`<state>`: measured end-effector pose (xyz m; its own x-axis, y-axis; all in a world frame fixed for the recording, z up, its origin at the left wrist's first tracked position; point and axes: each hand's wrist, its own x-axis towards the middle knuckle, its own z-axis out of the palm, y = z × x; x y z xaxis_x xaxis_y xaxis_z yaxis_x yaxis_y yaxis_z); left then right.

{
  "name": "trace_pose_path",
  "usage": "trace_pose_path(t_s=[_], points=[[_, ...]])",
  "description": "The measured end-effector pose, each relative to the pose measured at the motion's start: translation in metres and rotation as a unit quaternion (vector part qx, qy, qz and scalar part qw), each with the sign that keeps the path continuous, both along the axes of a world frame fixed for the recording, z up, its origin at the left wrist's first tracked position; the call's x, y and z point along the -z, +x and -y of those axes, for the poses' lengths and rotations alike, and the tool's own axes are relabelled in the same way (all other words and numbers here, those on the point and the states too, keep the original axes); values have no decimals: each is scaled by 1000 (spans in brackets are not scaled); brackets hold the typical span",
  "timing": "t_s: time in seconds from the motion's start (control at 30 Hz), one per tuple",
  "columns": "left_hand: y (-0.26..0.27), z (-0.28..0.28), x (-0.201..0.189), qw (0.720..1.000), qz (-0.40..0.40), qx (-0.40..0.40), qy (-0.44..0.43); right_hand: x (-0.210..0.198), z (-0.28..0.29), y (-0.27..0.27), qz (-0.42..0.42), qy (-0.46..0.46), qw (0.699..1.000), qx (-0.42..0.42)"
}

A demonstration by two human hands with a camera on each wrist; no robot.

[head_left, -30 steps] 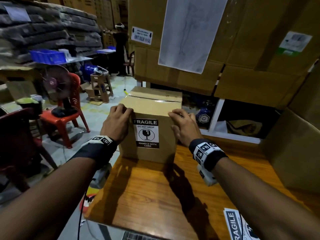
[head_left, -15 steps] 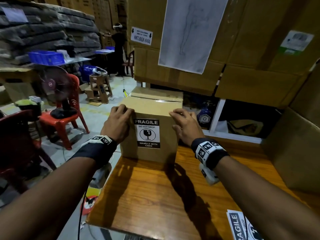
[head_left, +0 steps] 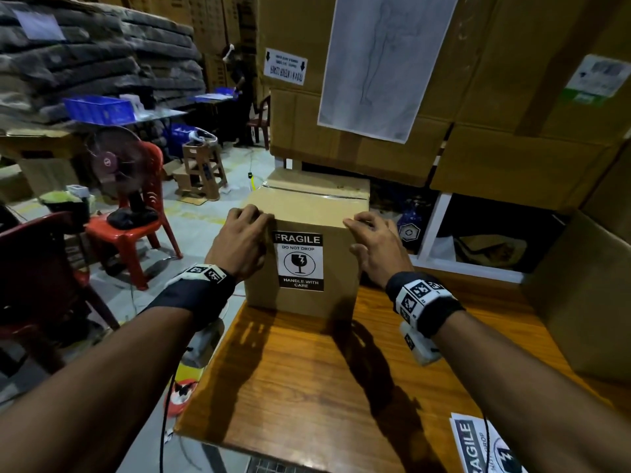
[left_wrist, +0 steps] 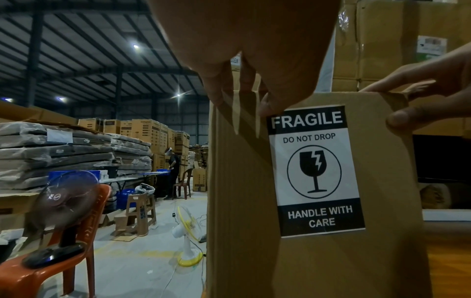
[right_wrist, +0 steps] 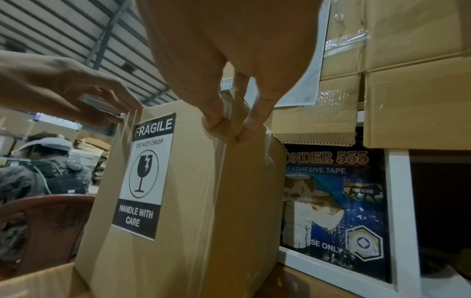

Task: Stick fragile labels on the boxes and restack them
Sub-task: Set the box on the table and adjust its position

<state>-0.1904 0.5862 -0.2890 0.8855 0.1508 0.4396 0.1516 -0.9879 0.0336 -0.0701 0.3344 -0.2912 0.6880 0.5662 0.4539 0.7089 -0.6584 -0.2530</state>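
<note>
From the head view, a taped cardboard box (head_left: 309, 240) stands upright at the far left corner of the wooden bench (head_left: 307, 377), its left side right along the bench's left edge. Both hands are on it! The left hand (head_left: 239, 245) wraps the box's upper left corner, fingers curled over the top edge. The right hand (head_left: 377, 249) grips the upper right corner the same way. Between them, on the near face, sits the fragile label (head_left: 298, 261), flat and upright. The near half of the bench is bare wood, with spare label sheets (head_left: 485, 445) at the near right corner. A big carton (head_left: 580, 295) walls the right side, and stacked cartons (head_left: 444, 138) rise just behind the box. Off the left edge there's floor, with a red chair (head_left: 136, 227) carrying a fan.

Over to the left wrist view: fingers (left_wrist: 216, 88) hooked over the top edge, thumb tip touching the label's (left_wrist: 316, 171) upper left corner. The right hand (left_wrist: 423, 100) pinches the opposite corner.

Right wrist view now: 2 fingertips (right_wrist: 251, 127) press on the taped right edge of the box (right_wrist: 203, 201), the left hand (right_wrist: 76, 94) on the far corner. A tape carton (right_wrist: 333, 201) on a white shelf stands just beside the box's right side, a tight gap there.
</note>
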Motion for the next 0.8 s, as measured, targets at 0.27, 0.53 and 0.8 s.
trace_pose_path(t_s=[0.27, 0.53, 0.8], points=[[-1, 7, -7, 1000, -21, -10, 3, 1, 0, -1, 5, 15, 1000, 5], [1, 20, -17, 998, -47, -29, -8, -13, 12, 5, -40, -1, 998, -51], [13, 92, -20, 995, -17, -18, 99, -33, 95, 5, 12, 100, 995, -1]])
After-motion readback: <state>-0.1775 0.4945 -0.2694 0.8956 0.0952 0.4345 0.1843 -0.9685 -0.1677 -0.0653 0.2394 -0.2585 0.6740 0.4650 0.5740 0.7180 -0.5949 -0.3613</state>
